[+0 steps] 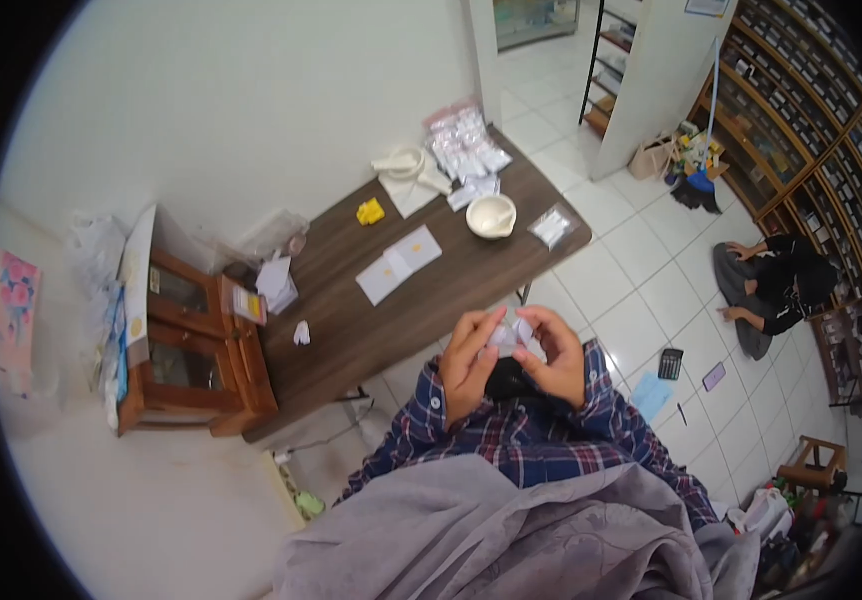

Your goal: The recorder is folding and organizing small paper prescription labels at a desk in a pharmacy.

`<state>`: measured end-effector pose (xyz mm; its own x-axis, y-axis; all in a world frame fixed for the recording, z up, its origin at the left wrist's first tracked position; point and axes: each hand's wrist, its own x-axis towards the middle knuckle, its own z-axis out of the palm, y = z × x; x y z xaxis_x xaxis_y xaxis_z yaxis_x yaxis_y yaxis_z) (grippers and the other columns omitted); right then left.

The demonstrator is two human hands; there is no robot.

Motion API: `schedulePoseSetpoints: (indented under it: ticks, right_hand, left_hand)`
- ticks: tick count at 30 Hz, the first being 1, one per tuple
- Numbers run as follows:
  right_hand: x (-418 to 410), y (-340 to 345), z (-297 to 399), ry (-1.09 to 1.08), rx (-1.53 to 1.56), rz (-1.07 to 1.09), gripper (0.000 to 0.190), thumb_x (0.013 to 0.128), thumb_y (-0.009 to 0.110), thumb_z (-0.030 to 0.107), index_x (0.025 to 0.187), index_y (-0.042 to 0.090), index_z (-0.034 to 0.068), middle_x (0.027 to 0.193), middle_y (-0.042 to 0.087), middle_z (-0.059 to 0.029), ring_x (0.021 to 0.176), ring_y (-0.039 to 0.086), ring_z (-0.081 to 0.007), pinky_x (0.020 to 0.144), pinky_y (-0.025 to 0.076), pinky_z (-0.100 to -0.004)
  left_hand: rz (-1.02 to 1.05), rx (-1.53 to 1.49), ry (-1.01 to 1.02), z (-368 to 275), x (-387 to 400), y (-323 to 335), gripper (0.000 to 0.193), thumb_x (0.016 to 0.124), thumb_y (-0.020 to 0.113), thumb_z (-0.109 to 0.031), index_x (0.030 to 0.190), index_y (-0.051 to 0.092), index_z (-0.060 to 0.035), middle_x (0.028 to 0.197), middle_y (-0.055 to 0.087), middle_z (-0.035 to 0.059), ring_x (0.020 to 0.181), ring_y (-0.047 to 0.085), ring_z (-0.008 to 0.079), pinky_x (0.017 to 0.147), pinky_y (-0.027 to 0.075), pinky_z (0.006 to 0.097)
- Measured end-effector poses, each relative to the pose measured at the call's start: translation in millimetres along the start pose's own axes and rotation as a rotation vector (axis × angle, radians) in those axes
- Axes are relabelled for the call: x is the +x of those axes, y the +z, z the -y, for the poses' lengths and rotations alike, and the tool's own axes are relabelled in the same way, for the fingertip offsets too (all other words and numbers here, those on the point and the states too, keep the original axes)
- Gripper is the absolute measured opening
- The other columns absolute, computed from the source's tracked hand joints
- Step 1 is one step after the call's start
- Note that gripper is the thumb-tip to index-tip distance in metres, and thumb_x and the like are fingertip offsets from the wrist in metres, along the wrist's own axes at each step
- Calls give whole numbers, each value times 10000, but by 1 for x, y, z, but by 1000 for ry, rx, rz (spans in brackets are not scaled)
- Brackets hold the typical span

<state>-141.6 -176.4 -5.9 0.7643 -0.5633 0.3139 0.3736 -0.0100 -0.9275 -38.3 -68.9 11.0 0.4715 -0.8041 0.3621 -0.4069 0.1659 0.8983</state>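
Note:
My left hand (pixel 468 360) and my right hand (pixel 554 352) meet in front of my chest, off the table's near edge. Between their fingers they hold a small clear plastic bag (pixel 506 334) with something white in it, perhaps folded paper; the fingers hide part of it. Beyond them, white paper sheets (pixel 401 264) bearing small yellow heaps lie on the dark wooden table (pixel 326 330). A white mortar (pixel 491 217) with a pestle inside stands to their right. Behind the sheets sits a yellow item (pixel 370 211).
Another mortar (pixel 404 163) and filled plastic packets (pixel 464 142) are at the table's back. A clear packet (pixel 552 226) lies near the right end. A wooden cabinet (pixel 198 337) stands left. Rightward, a person (pixel 768 292) sits on the floor near a calculator (pixel 670 364) and phone (pixel 714 376).

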Motion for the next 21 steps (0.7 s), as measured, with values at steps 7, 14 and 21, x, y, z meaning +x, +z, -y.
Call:
schedulePoseSetpoints:
  ticks: [7,14,21]
  right_hand:
    - [5,0,0,-27,-60,29,375,755,553,-65,1119,505,13,953,555,-101,828,512,-153,747,414,-228]
    - [12,-2,6,-283,-456,88,281,746,559,-55,1013,593,28,967,558,-93,836,526,-181,733,435,-246]
    - [10,-1,15,-250,-554,16,231,728,565,-58,929,625,39,939,558,-83,834,529,-192,725,440,-252]
  left_hand:
    - [-17,-41,-5,2,1,-6,318,828,466,8,1143,501,33,1010,517,106,795,481,158,705,382,214]
    - [-67,-43,-51,-1,-3,-12,272,808,536,-7,1077,542,34,1016,530,98,797,493,144,700,397,206]
    - [-14,16,-55,-2,-2,-14,235,800,551,-12,1030,573,33,995,547,96,786,504,146,688,403,207]
